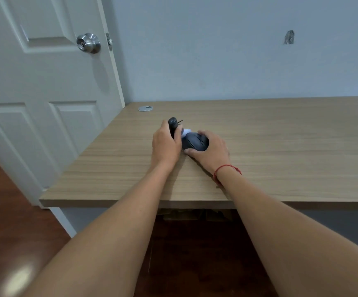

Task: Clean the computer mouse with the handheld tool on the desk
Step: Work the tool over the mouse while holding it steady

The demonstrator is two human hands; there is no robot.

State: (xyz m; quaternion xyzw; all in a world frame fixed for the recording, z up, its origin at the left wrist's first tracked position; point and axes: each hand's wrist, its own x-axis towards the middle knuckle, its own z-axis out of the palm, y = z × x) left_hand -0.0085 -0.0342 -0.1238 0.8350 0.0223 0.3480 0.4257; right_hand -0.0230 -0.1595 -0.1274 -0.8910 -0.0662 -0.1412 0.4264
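Note:
A dark grey computer mouse (pixel 196 142) lies on the wooden desk (pixel 280 146) near its middle. My right hand (pixel 211 151) wraps around the mouse's right side and holds it down. My left hand (pixel 166 144) grips a black handheld tool (pixel 172 124) upright; its pale tip (pixel 187 131) rests against the mouse's left end. A thin black piece sticks out near the tool's top. A red string bracelet (pixel 227 169) circles my right wrist.
A white panelled door (pixel 41 93) with a metal knob (pixel 89 42) stands open just left of the desk. Round cable grommets (pixel 145 108) sit at the desk's back edge. A pale wall rises behind; dark wood floor lies below.

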